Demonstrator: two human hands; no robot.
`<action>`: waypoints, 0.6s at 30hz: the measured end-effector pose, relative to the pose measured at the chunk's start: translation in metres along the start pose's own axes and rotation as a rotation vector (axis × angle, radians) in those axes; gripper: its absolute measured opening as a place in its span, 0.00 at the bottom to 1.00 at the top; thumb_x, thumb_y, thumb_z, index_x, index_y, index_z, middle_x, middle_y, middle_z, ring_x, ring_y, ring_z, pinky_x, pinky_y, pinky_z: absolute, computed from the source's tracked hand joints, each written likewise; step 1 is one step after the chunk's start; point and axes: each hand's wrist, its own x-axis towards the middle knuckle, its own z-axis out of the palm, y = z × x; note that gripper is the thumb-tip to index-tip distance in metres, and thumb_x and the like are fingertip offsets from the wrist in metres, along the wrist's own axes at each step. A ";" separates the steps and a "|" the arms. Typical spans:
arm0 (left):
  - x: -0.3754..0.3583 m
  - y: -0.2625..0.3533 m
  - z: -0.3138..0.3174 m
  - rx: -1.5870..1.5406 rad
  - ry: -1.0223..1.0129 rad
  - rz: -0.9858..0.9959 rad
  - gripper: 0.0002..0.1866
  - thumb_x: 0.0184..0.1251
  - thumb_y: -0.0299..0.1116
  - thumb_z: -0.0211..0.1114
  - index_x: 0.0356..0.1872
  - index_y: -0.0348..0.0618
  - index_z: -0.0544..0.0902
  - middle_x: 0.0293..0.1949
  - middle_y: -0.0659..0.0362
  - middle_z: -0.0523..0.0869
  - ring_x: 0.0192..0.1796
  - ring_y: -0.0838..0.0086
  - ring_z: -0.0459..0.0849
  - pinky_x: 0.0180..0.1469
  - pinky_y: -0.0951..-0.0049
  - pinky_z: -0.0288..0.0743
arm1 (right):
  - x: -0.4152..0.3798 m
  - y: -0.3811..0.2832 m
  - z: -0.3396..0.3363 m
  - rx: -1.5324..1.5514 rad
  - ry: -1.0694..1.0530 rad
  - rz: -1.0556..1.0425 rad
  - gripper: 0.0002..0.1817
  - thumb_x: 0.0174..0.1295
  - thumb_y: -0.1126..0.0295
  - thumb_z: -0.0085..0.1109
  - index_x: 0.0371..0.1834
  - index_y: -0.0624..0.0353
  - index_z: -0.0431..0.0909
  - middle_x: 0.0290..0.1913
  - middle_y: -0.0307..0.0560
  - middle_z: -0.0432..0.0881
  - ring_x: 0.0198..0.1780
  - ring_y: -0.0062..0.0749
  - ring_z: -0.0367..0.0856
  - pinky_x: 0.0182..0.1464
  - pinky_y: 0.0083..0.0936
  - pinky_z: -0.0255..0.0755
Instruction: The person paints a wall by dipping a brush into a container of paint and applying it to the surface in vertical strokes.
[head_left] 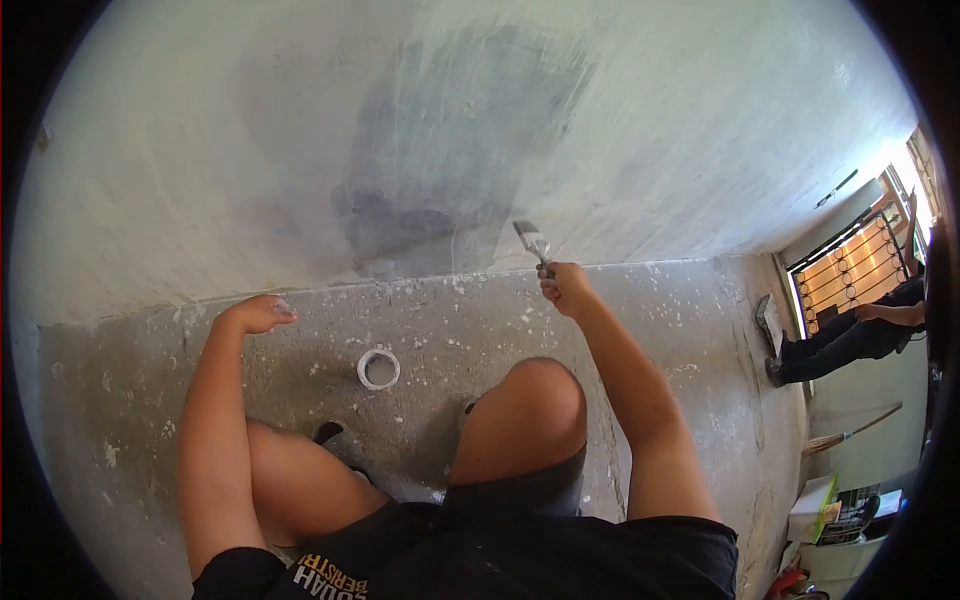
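Observation:
My right hand [568, 288] is closed round the handle of a paintbrush [532, 238]. Its dark bristles point up and left, close to the lower part of the wall [660, 130], beside a damp-looking grey patch [460, 120]. Over the floor near the wall's base, my left hand [258, 314] hangs with its fingers extended and whitish smears on them. Between my hands, nearer my knees, a small round paint can [379, 369] with a white rim stands on the floor.
White splatters cover the concrete floor [690, 400]. At the right a person in dark clothes [850, 340] stands near a barred window [850, 265]. A broom [850, 430] and a white container [812, 508] are along that side. My bent knees frame the floor below the can.

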 end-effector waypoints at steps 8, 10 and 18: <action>0.009 -0.002 0.003 -0.020 -0.007 0.023 0.36 0.59 0.61 0.64 0.57 0.40 0.78 0.48 0.48 0.84 0.41 0.67 0.85 0.50 0.64 0.75 | -0.081 -0.151 0.037 0.132 -0.113 -0.361 0.09 0.68 0.71 0.46 0.42 0.65 0.74 0.27 0.38 0.72 0.19 0.16 0.62 0.18 0.13 0.53; 0.011 -0.003 0.003 -0.038 -0.020 0.009 0.37 0.59 0.61 0.64 0.58 0.39 0.78 0.49 0.48 0.84 0.40 0.68 0.85 0.49 0.65 0.75 | -0.110 -0.181 0.046 0.151 -0.166 -0.522 0.10 0.69 0.71 0.46 0.44 0.67 0.73 0.28 0.38 0.72 0.20 0.15 0.62 0.17 0.12 0.51; 0.012 0.001 0.006 -0.021 -0.022 -0.007 0.37 0.58 0.61 0.65 0.59 0.39 0.77 0.50 0.48 0.84 0.41 0.68 0.85 0.49 0.64 0.76 | -0.009 -0.084 0.026 0.123 -0.048 -0.401 0.08 0.65 0.70 0.49 0.33 0.61 0.76 0.25 0.40 0.73 0.23 0.23 0.69 0.21 0.21 0.61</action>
